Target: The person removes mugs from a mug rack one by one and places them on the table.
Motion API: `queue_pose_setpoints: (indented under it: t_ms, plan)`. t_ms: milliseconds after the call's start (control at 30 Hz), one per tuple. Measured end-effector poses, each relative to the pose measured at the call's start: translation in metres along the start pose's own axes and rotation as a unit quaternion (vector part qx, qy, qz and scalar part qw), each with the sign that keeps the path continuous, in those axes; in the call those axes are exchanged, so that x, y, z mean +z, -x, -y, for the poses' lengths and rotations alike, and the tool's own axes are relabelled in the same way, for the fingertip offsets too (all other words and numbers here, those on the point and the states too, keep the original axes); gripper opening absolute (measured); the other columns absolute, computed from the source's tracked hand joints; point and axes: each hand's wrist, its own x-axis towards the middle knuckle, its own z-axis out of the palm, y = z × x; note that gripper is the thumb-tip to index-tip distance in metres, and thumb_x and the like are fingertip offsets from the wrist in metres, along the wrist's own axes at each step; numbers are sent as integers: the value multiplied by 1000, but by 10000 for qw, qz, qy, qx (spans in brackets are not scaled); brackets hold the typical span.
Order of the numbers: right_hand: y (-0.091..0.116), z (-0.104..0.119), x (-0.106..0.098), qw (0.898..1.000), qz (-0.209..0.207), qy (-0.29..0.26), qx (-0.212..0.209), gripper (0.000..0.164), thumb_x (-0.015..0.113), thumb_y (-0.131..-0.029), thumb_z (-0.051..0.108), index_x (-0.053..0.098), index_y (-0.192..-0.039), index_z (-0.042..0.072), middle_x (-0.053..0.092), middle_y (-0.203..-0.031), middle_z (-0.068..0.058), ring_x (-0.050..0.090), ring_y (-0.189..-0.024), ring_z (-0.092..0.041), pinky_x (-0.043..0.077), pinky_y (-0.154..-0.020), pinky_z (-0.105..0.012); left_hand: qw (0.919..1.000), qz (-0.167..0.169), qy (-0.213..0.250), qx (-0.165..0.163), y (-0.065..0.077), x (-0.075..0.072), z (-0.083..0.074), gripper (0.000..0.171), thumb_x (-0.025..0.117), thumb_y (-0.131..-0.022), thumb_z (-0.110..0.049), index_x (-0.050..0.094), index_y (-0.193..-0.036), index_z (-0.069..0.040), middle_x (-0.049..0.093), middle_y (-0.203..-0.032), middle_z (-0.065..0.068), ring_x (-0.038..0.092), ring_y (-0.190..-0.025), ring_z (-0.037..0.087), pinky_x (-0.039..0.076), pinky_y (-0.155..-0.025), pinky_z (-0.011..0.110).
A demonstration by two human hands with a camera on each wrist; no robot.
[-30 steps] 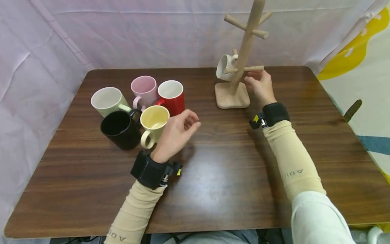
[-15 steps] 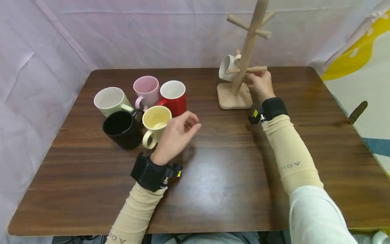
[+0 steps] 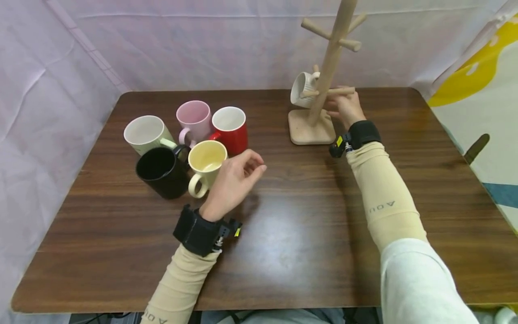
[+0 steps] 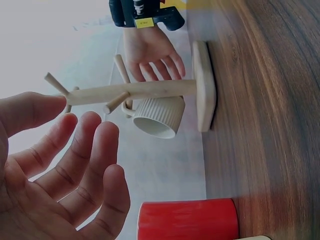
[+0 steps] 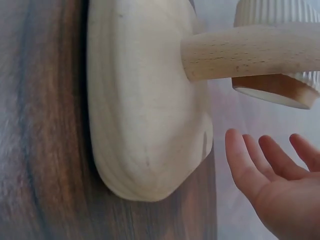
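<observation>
A wooden mug tree stands at the back of the table, right of centre. From one of its lower pegs a white ribbed mug hangs sideways by its handle. My right hand reaches in on the right of the post, beneath a lower peg. Its fingers are spread loosely and hold nothing; in the right wrist view they point up toward the ribbed mug. Beside a yellow mug hovers my left hand, overlapping the mug's side, with fingers loosely bent around nothing.
Left of my left hand, more mugs stand upright close together: a red one, a pink one, a pale green one and a black one. White cloth hangs behind the brown table.
My right hand has moved slightly left under the peg, its fingers reaching closer to the post and the ribbed mug. My left hand and the standing mugs stay put.
</observation>
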Motion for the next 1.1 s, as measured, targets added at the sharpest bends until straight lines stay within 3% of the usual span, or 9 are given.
queue_pose_setpoints:
  t_ms: [100,200,400,500,667,767,867,1000,1100]
  plan:
    - [-1,0,0,9994,249,-234,30,65,60,-101,22,26,-154,5,54,-125,-8,57,-112,-23,39,-108,-47,10000,3,-2,5,0,0,0,6,69,-95,-8,67,-97,-3,69,-86,7,63,-79,21,53,-73,37]
    - [-3,-1,-1,9983,394,-419,41,56,60,-101,19,31,-148,7,55,-118,-5,57,-108,-20,45,-101,-41,10000,18,19,8,1,0,1,6,68,-96,-8,67,-97,-3,69,-86,8,63,-79,21,53,-73,37]
    - [-5,-1,-6,9872,958,-1172,497,12,60,-101,8,64,-113,9,66,-103,-3,61,-98,-19,49,-88,-35,10000,37,24,22,3,0,2,5,68,-96,-7,68,-97,-3,69,-86,7,62,-78,20,52,-72,35]
    - [-8,-1,-8,9745,1295,-1595,900,21,56,-103,6,75,-97,11,69,-100,-3,64,-95,-20,45,-96,-39,10000,31,-5,72,3,0,2,4,68,-96,-7,68,-97,-3,69,-86,7,62,-77,21,52,-72,35]
    - [-12,0,-6,9627,1587,-1754,1311,29,48,-107,14,74,-97,16,56,-127,-3,54,-118,-25,27,-115,-43,10000,17,-53,75,3,-1,2,5,67,-96,-7,68,-96,-2,69,-85,8,62,-77,21,52,-72,37]
    - [-13,1,-4,9569,1656,-1852,1506,23,49,-107,18,71,-101,19,37,-152,-3,32,-143,-31,15,-120,-46,10000,43,-53,43,4,-2,3,5,68,-96,-7,68,-97,-2,70,-86,8,62,-78,21,53,-72,39]
    - [-14,1,-2,9547,1667,-1926,1540,16,53,-106,21,69,-105,21,29,-159,-2,16,-151,-32,9,-120,-50,10000,63,-63,19,5,-2,3,5,68,-96,-8,68,-97,-2,70,-86,7,62,-78,21,52,-73,38]
    - [-15,-1,-3,9632,1570,-1758,1290,11,63,-102,26,65,-112,25,45,-141,-1,38,-138,-32,22,-117,-49,9999,37,-89,26,5,-2,4,6,68,-96,-8,68,-97,-3,70,-86,7,62,-78,20,52,-73,36]
    - [-16,-3,-2,9678,1549,-1662,1081,19,65,-100,27,59,-119,27,49,-127,-1,55,-108,-26,41,-101,-43,10000,41,-81,6,6,-1,5,6,67,-96,-9,68,-97,-3,70,-86,7,63,-79,20,53,-73,37]
